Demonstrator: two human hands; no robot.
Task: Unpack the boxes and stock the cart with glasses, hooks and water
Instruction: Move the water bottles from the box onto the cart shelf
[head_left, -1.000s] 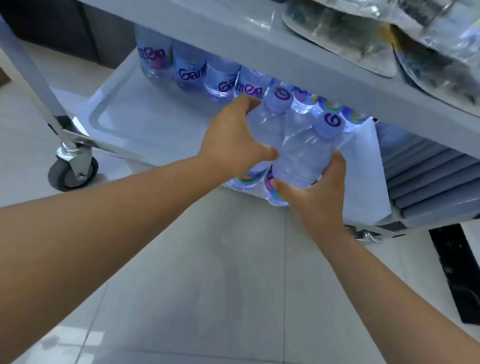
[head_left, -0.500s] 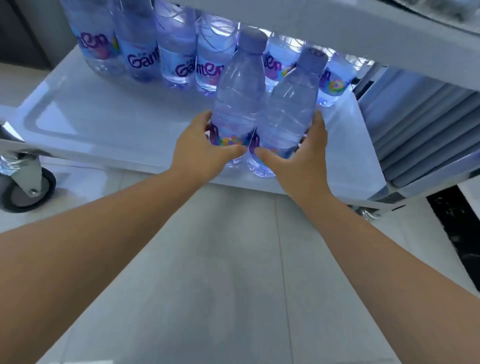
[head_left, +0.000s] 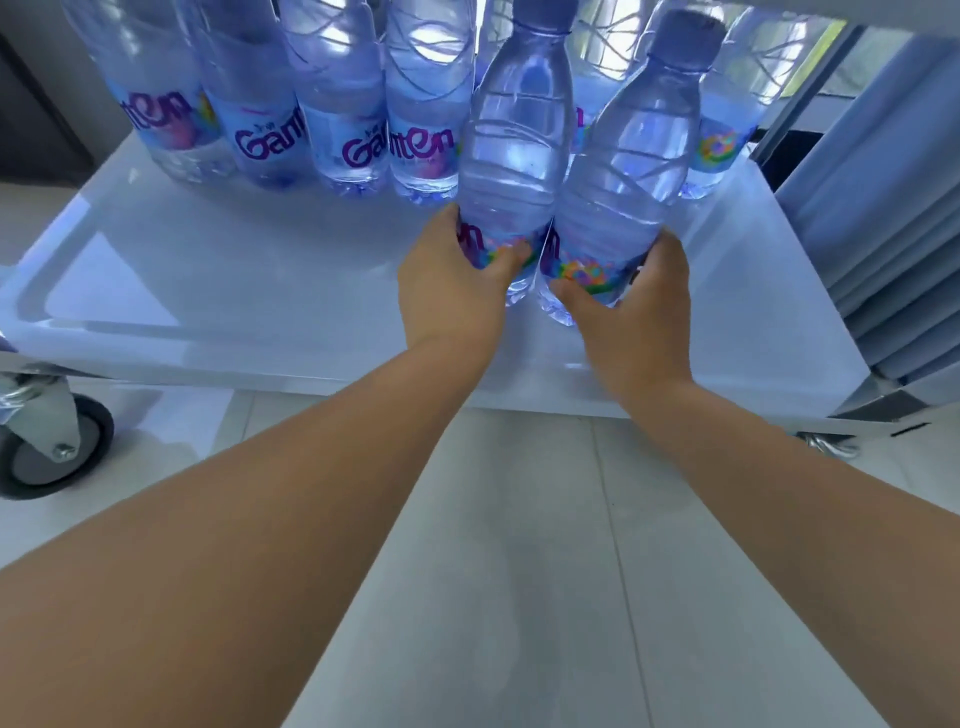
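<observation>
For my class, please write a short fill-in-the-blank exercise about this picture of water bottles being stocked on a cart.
1. Each hand grips ____ clear plastic water bottle.
2. The left hand and right hand grip near the bottles' ____ ends.
3. Both held bottles stand on the white cart shelf in ____ of the back row of bottles.

Missing words: one; lower; front

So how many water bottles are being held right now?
2. One bottle is gripped low by the left hand, the other bottle by the right hand, side by side on the cart shelf.
</observation>
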